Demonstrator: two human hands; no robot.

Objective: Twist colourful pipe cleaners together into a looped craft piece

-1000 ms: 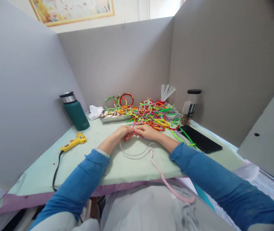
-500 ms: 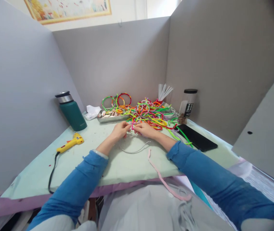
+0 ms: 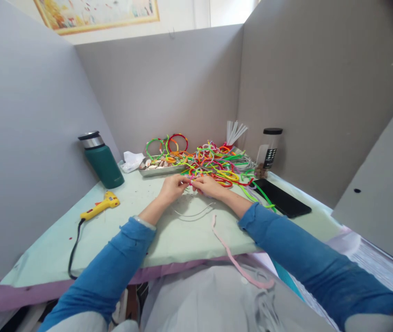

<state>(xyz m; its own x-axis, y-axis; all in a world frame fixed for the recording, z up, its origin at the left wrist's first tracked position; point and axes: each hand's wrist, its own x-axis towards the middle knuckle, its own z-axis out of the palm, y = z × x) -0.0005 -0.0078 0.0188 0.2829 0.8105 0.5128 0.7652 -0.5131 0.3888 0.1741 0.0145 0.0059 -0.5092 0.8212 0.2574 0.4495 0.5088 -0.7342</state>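
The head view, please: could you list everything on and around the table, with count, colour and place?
flask: one, green, far left.
glue gun: one, yellow, left, corded.
tissue: one, white, beside tray.
tray: one, metal, far middle.
pipe cleaners: many, mixed colours, heaped behind hands.
white sticks: several, far right.
jar: one, black lid, far right.
phone: one, black, right.
pink strip: one, over table edge.
left hand: pinching a thin strand.
right hand: pinching beside it.

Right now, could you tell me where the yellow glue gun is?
The yellow glue gun lies on the table's left side, in front of the green flask.
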